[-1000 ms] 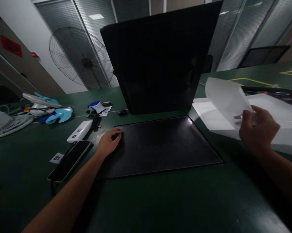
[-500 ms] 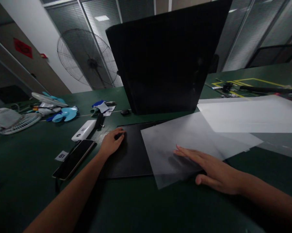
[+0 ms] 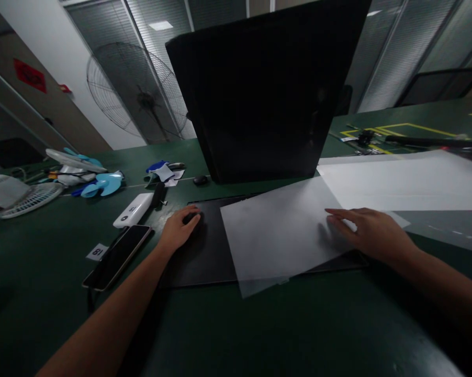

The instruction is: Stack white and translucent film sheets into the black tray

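A thin whitish translucent sheet lies across a black mat, its lower corner reaching past the mat onto the green table. My right hand hovers over the sheet's right part, fingers extended and thumb apart, a shadow below it; I see nothing in its grasp. My left hand rests at the mat's left end, fingers bent, with a dark gap between thumb and forefinger. No held thing shows there. Behind the mat stands a large black panel.
Left of my left hand lie a phone, a numbered label and a white device. A black mouse-like object sits near the panel. Large white sheets spread at right. Fan parts lie far left.
My right hand has moved up and to the right across the sheet, from a flat pose to a narrower one. The translucent sheet has shifted slightly left. My left hand stays in place.
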Tool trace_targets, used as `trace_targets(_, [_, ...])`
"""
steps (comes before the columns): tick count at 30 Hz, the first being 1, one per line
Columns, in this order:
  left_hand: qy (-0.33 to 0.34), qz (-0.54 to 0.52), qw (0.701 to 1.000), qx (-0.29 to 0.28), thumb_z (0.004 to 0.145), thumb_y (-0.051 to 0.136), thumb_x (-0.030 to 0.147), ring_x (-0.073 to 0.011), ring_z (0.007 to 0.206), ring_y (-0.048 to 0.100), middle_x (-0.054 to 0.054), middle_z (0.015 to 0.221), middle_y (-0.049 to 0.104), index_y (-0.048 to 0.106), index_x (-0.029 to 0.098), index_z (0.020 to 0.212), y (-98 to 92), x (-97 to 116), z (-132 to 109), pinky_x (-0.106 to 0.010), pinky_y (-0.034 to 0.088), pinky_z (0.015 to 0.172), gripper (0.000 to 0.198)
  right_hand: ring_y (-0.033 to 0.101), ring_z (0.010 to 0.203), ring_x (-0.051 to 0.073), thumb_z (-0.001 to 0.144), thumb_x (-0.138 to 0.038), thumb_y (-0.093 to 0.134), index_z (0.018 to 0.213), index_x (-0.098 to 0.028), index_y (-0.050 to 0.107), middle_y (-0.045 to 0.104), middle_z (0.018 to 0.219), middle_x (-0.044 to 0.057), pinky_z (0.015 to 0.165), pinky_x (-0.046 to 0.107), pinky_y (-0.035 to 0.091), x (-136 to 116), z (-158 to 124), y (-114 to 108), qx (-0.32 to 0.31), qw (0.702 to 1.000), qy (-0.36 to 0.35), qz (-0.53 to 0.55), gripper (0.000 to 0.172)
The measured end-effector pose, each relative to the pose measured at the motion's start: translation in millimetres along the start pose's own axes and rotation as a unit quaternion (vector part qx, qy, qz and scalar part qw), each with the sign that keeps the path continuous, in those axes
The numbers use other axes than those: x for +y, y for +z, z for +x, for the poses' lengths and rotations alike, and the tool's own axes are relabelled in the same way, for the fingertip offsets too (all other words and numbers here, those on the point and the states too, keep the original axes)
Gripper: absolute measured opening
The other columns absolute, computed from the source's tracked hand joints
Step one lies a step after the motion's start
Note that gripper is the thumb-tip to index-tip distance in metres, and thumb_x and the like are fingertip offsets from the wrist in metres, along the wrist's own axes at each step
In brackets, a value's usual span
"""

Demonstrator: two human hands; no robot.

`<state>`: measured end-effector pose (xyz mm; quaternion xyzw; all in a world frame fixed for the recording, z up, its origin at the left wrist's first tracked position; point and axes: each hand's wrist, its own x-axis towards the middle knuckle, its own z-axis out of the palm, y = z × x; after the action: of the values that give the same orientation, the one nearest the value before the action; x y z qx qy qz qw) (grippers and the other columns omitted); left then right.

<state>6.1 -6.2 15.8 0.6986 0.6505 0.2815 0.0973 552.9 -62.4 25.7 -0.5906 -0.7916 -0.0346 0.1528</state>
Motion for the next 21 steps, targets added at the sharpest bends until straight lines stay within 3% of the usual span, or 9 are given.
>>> trace_targets(4, [-0.001,-0.012,1.0,-0.004,0.093,0.065,0.056,-0.032,0.141,0.066,-0.011,0.148,0.073,0.08,0.026,0.124,-2.1,6,-2,-0.051,0.047,0.124,0.046,0.077,0.108,0.033,0.107,-0.06,0.045,0.132,-0.028,0.079,0.079,0.124,0.012,0.094,0.059,0.066,-46,-5,1,0.011,0.995,-0.094,0.03,0.053])
trace_targets(7, [-0.001,-0.016,1.0,-0.006,0.088,0.071,0.058,-0.0334,0.142,0.065,-0.011,0.148,0.073,0.08,0.026,0.124,-2.9,10,-3,-0.053,0.045,0.125,0.049,0.074,0.116,0.032,0.108,-0.057,0.047,0.144,-0.024,0.072,0.076,0.132,0.014,0.098,0.059,0.065,-73,-12,-3,-0.021,0.986,-0.154,0.055,0.055])
trace_targets(10, [-0.001,-0.015,1.0,-0.008,0.08,0.079,0.057,-0.0359,0.142,0.064,-0.012,0.149,0.072,0.08,0.025,0.124,-3.0,11,-4,-0.056,0.044,0.126,0.054,0.07,0.126,0.03,0.111,-0.051,0.048,0.158,-0.027,0.061,0.07,0.145,0.011,0.105,0.058,0.062,-82,-16,-7,-0.07,0.967,-0.225,0.101,0.054])
trace_targets(13, [0.0,-0.017,1.0,-0.008,0.078,0.081,0.054,-0.0366,0.143,0.064,-0.012,0.151,0.07,0.08,0.025,0.126,-2.3,8,-3,-0.057,0.043,0.127,0.056,0.069,0.13,0.029,0.112,-0.048,0.045,0.16,-0.031,0.057,0.069,0.148,0.008,0.108,0.058,0.06,-69,-13,-7,-0.07,0.955,-0.251,0.14,0.053])
trace_targets(17, [0.006,-0.029,0.999,-0.012,0.082,0.075,0.042,-0.0325,0.148,0.061,-0.011,0.156,0.066,0.078,0.025,0.131,-1.5,2,-1,-0.052,0.04,0.131,0.052,0.067,0.132,0.034,0.111,-0.053,0.045,0.152,-0.027,0.066,0.07,0.146,0.01,0.111,0.068,0.055,-31,-1,1,-0.019,0.982,-0.145,0.123,0.053])
trace_targets(21, [0.012,-0.042,0.999,-0.027,0.077,0.066,0.019,-0.0307,0.153,0.055,-0.008,0.16,0.063,0.078,0.024,0.134,-2.3,-2,0,-0.051,0.039,0.133,0.059,0.064,0.138,0.035,0.108,-0.055,0.05,0.143,-0.029,0.073,0.068,0.149,0.008,0.117,0.071,0.05,-5,8,5,-0.047,0.986,-0.101,0.126,0.049])
